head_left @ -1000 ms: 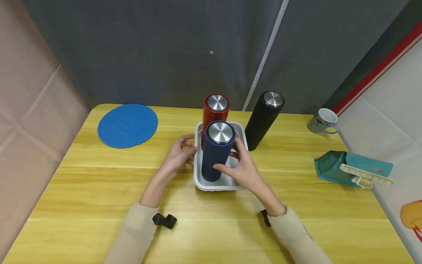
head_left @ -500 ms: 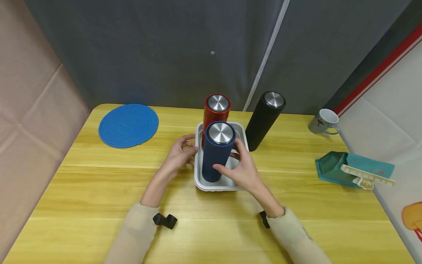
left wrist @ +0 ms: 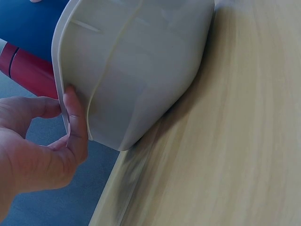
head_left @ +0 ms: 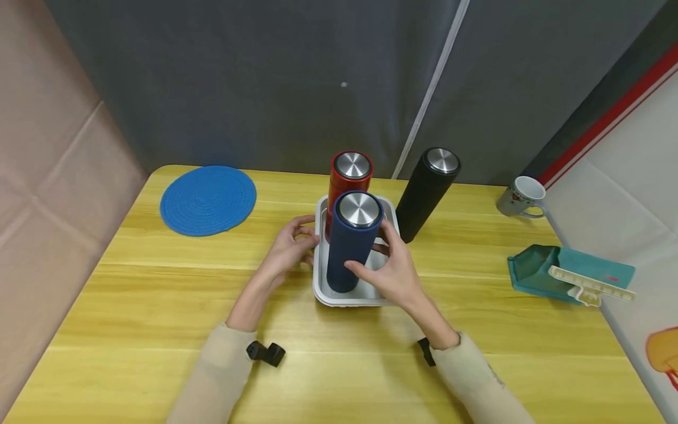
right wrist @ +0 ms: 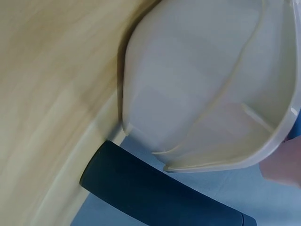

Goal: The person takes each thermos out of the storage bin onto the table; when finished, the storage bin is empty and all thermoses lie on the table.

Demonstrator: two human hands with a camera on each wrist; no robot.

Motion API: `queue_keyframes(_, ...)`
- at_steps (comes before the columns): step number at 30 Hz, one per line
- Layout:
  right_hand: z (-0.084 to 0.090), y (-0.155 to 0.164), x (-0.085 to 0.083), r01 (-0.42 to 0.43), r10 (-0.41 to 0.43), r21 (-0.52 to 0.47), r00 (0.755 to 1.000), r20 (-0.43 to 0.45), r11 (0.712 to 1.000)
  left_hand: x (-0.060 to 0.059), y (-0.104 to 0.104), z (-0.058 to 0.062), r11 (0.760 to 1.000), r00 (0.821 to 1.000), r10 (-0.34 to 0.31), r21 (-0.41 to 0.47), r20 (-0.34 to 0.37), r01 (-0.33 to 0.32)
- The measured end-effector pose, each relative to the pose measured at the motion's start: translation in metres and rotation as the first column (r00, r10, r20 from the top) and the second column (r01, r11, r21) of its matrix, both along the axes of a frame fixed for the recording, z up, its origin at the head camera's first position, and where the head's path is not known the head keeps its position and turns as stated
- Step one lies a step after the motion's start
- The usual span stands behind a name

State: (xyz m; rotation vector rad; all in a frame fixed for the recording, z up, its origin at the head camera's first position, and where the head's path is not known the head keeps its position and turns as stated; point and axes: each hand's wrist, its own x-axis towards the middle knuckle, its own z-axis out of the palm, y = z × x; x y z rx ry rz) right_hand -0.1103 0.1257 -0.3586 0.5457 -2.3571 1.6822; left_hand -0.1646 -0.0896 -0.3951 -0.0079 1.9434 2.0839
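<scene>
tray (head_left: 319, 277), left grip (head_left: 288, 250) pinching its rim, holds 2 flasks; right grip (head_left: 394, 268) clasps blue flask (head_left: 349, 247).

Nothing readable is showing anywhere. The white mug (head_left: 521, 196) is carrying a small printed mark — too small to make out. The pale ruler-like piece (head_left: 590, 282) on the teal tray (head_left: 535, 268) is showing a pink spot and fine marks — none legible. The flasks are bearing no visible lettering.
</scene>
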Motion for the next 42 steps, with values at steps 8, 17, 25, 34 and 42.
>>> queue_keyframes(8,0.004,0.006,0.000,0.047,-0.047,0.004,0.998,-0.039,0.999,-0.002,0.005,0.000,1.000,1.000,-0.007,0.027,-0.006,0.007)
queue_keyframes(17,0.013,0.008,-0.001,0.053,-0.052,0.007,0.995,-0.081,0.999,-0.001,0.003,-0.001,1.000,1.000,0.010,0.018,0.005,-0.010)
queue_keyframes(25,0.022,0.013,0.000,0.064,-0.064,0.001,0.994,-0.090,0.998,-0.003,0.005,-0.002,1.000,1.000,0.007,0.015,0.005,-0.008)
queue_keyframes(34,0.031,0.018,0.000,0.059,-0.065,-0.059,0.993,-0.101,0.997,-0.002,0.002,-0.003,0.999,1.000,-0.003,0.034,-0.021,0.004)
queue_keyframes(42,0.041,0.022,-0.004,0.070,-0.076,-0.059,0.990,-0.115,0.996,-0.002,0.000,-0.006,0.999,1.000,-0.010,0.030,-0.025,0.011)
